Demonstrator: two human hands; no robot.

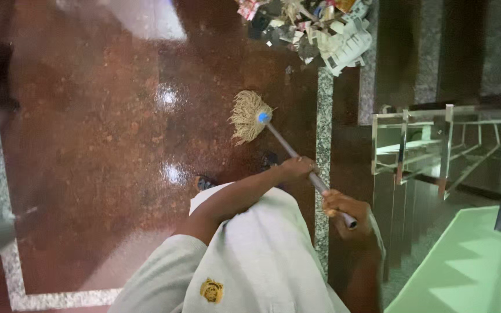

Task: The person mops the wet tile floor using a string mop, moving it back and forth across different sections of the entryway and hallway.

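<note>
L hand (297, 168): closed round the mop handle (297, 159) abt midway down the shaft, arm reaching across the body from the left. R hand (343, 211): closed round the top end of same handle, the tip poking out just past the fingers. Both grips firm, handle runs diagonally from lower right up to upper left.

Mop head (249, 117): pale string type w/ a blue collar where it joins the shaft; strands spread flat on the floor (100, 150), ahead of the person. Floor is reddish-brown polished stone, wet-looking w/ bright light reflections, edged by a grey speckled border strip (323, 133).

Person wears a light grey top (250, 249) w/ a small yellow emblem near the hem. One foot (204, 183) shows just under the L forearm.

Further out: heap of mixed rubbish (311, 26), paper and scraps, at top of view, well apart from mop head. Metal railing (436, 145) to the right, beside dark stone steps. Green surface (465, 266) at lower right corner; can't tell what it is.
</note>
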